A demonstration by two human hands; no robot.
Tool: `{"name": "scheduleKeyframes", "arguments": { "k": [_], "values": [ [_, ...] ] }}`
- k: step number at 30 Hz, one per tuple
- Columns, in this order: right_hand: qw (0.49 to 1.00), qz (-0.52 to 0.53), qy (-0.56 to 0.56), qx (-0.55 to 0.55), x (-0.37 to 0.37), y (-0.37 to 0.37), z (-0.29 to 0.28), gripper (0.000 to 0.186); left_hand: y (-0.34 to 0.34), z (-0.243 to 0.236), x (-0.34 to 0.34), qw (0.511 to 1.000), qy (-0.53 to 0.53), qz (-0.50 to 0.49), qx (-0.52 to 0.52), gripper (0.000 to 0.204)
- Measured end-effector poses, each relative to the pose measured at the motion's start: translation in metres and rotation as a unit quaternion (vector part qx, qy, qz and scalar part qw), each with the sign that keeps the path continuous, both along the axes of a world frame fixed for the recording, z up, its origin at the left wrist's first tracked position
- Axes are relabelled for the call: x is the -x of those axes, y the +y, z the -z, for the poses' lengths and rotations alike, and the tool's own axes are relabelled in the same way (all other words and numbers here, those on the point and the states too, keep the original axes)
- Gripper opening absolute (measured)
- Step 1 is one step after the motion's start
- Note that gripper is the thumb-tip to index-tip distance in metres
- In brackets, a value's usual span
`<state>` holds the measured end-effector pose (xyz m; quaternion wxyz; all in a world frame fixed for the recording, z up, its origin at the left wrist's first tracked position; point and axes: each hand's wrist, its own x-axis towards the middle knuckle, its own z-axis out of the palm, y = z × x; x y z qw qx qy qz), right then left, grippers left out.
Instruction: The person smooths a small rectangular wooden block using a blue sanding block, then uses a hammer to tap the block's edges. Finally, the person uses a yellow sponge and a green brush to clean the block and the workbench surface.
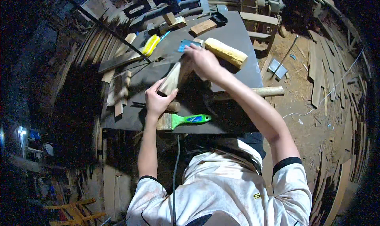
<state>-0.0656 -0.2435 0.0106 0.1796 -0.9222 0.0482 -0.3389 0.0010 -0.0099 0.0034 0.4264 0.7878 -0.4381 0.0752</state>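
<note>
My left hand (pixel 158 99) grips the near end of a pale wooden piece (pixel 173 76), angled away from me on the dark worktop (pixel 233 32). My right hand (pixel 202 61) is curled over that piece’s far end, beside a blue flat object (pixel 184 45); what its fingers hold is unclear. A yellow rough wooden block (pixel 225 51) lies just right of them. Below my left hand are a short round stick (pixel 174 106) and a green-handled paintbrush (pixel 190 119).
A yellow brush (pixel 151 44), small wood blocks (pixel 202 27), a long dark blade (pixel 111 32) and offcuts (pixel 118 99) surround the work. A pale rod (pixel 269 91) lies at the right edge. Machinery (pixel 269 6), stacked boards (pixel 316 67) and a cable (pixel 308 111) are beyond.
</note>
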Motion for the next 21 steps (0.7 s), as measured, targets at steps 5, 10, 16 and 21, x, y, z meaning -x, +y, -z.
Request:
{"name": "scheduleKeyframes", "arguments": {
  "k": [5,10,16,21],
  "values": [
    [0.984,-0.165,0.06,0.027,0.021,0.062,0.004,0.055,0.006,-0.004,0.005,0.998,0.039,0.029,0.05,0.04],
    [0.987,-0.159,0.037,-0.003,0.014,0.043,-0.014,0.052,0.008,0.002,-0.003,0.993,0.019,-0.019,0.112,0.05],
    [0.98,-0.194,-0.028,-0.033,-0.008,0.058,-0.018,0.049,0.004,-0.011,0.001,0.957,0.071,-0.05,0.275,0.041],
    [0.956,-0.208,-0.163,-0.126,0.006,0.072,-0.028,0.037,-0.013,-0.052,0.01,0.958,-0.083,-0.134,0.241,0.023]
  ]
}}
